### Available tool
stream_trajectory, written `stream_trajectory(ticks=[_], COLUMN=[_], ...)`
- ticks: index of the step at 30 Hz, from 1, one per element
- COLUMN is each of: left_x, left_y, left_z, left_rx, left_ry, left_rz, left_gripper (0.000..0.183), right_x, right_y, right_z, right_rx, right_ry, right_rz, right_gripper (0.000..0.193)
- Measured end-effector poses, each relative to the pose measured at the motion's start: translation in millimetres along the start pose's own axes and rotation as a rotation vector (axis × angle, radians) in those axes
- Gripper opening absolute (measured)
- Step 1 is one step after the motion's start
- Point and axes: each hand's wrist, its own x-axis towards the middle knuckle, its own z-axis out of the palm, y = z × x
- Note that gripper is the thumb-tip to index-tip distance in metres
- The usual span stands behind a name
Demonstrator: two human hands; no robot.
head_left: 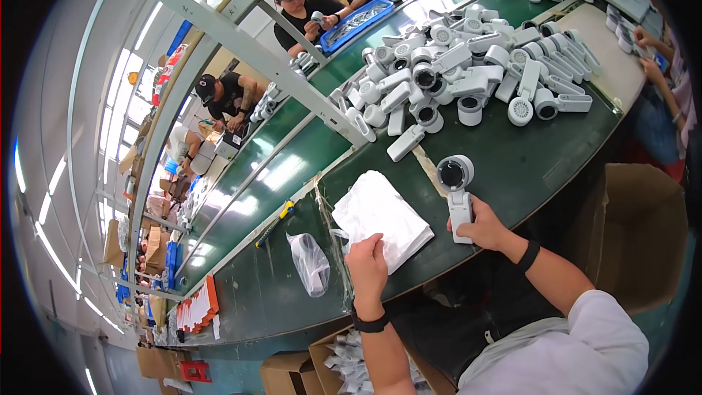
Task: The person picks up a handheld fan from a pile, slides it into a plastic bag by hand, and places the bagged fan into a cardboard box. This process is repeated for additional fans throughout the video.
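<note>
My right hand (pixel 484 225) grips the handle of a light grey handheld fan (pixel 460 205). Its round head, with a dark round opening, points up and away from me above the green table. At the lower left edge of a stack of white bags (pixel 384 212), my left hand (pixel 368 265) has its fingertips pinched together on a bag's edge. Just left of that hand lies a clear plastic bag (pixel 310 267) with a pale item inside. Beyond the stack spreads a large heap of similar grey fans (pixel 446 66).
A yellow utility knife (pixel 276 224) lies left on the green table (pixel 248 300). Orange-and-white boxes (pixel 199 307) stand at its far left end. A grey metal frame (pixel 241 51) rises ahead. Cardboard boxes (pixel 636 230) sit right and below. Co-workers sit across and at right; one has a blue tray (pixel 357 23).
</note>
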Motion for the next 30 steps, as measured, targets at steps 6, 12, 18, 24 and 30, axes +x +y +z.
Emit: stream_trajectory(ticks=[6,12,18,24,30], left_x=[2,11,6,5,6], left_y=[0,8,1,-6,34], left_z=[1,-13,-15,-13,-16], left_rx=[-0.042,-0.118,-0.156,0.019,-0.121], left_ry=[0.058,0.163,-0.088,0.003,0.202], left_rz=[0.026,0.02,-0.15,-0.005,0.001], left_gripper=[0.013,0.015,0.022,0.017,0.013], right_x=[0,1,1,-1,1], right_y=[2,2,2,-1,2], right_z=[0,-2,-2,1,-2], right_rx=[-0.015,-0.026,-0.012,-0.008,-0.029], right_ry=[-0.006,-0.005,-0.015,-0.018,-0.006], right_rz=[-0.004,-0.007,-0.009,-0.005,0.001], right_gripper=[0.046,0.046,0.046,0.046,0.045])
